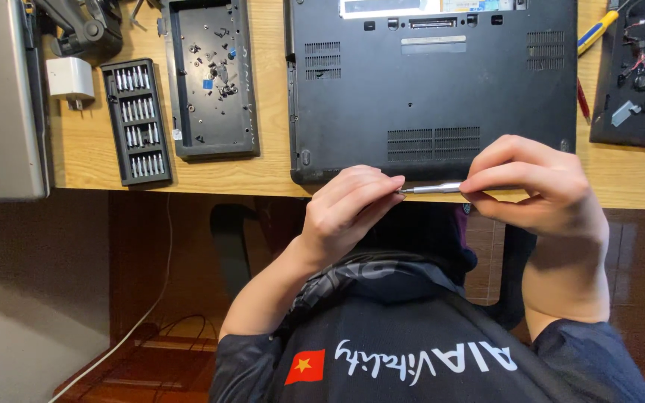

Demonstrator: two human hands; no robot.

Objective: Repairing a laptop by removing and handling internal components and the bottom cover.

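Wooden desk [263, 168], seen from above; dark floor and a white cable below its near edge. Landmark for all positions: the laptop [434, 89], lying bottom-up at the middle of the desk, base cover on.

Hands: both sit just off the laptop's near edge, over the desk lip. My right hand [535, 186] is curled closed around the handle end of a slim silver screwdriver [431, 189], held level and pointing left. My left hand [352, 205] is pinched, fingertips together at the driver's tip. Whether there is a bit or a screw between those fingertips, I cannot tell; too small.

Around the laptop:
- Left of it, a black tray [210, 75] with small loose screws and parts lying in it.
- Further left, a bit case [137, 119], open, rows of bits mostly filled.
- Further left again, a white adapter [70, 78] and a grey slab at the frame's edge.
- Right of it, a second black tray [636, 71] with small wired parts; a yellow-handled tool [597, 31] between the two.

Progress, my judgement: screws already lie in the left tray, so some disassembly is done. The laptop's cover sits in place, driver off the laptop, so opening it remains.
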